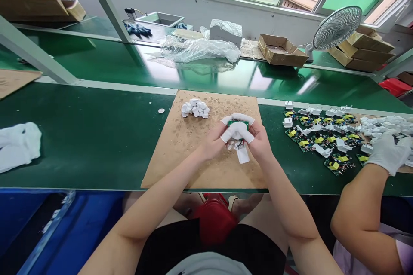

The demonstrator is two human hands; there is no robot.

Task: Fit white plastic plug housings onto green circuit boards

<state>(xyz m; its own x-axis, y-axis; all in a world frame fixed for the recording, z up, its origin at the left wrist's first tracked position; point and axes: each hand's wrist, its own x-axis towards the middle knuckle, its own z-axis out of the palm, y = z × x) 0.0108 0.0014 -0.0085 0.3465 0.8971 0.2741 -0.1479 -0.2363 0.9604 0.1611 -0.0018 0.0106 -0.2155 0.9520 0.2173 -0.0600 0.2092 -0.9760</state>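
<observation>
Both my hands meet over a brown board (pixel 167 154), with white finger cots on thumbs and fingers. Between them is a green circuit board (pixel 245 124), gripped from both sides and partly hidden by the fingers. My left hand (pixel 217 139) closes on its left side, my right hand (pixel 258 139) on its right. A white plastic plug piece (pixel 242 154) hangs below, apparently joined by dark wires. Beyond my left hand lies a pile of small white round pieces (pixel 195 108) on the brown board.
To the right, several circuit boards with white plug parts (pixel 325 137) cover the green table. A co-worker's gloved hand (pixel 389 154) reaches into white pieces (pixel 387 125) there. A white cloth (pixel 19 146) lies far left. Behind stand a cardboard box (pixel 282 51), plastic wrap (pixel 200 49) and a fan (pixel 337 28).
</observation>
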